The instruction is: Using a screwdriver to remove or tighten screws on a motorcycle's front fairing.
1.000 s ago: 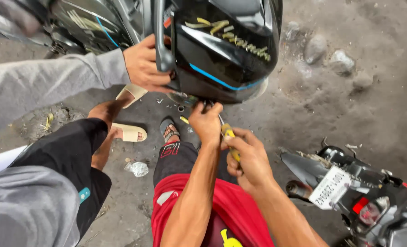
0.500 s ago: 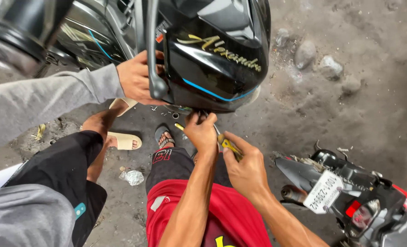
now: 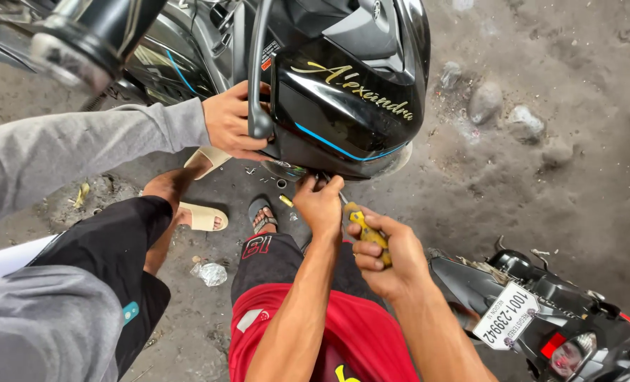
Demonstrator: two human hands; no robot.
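Note:
My left hand presses its fingertips against the lower edge of a glossy black motorcycle front cover with gold lettering and a blue stripe. Just to its right, my right hand is closed around the yellow handle of a screwdriver, whose shaft points up toward the cover's underside beside my left fingers. The tip is hidden behind my left hand. My red shorts fill the bottom centre.
Another person in a grey sleeve grips the cover and a lever with one hand; their sandalled foot rests on the dirt. Small screws lie below the cover. A second motorcycle's tail with a white plate sits at right. Stones lie beyond.
My hands stay at the cover's lower edge, still on the screwdriver. The view has shifted, so the cover sits higher and more to the right. The other person's hand stays on the cover.

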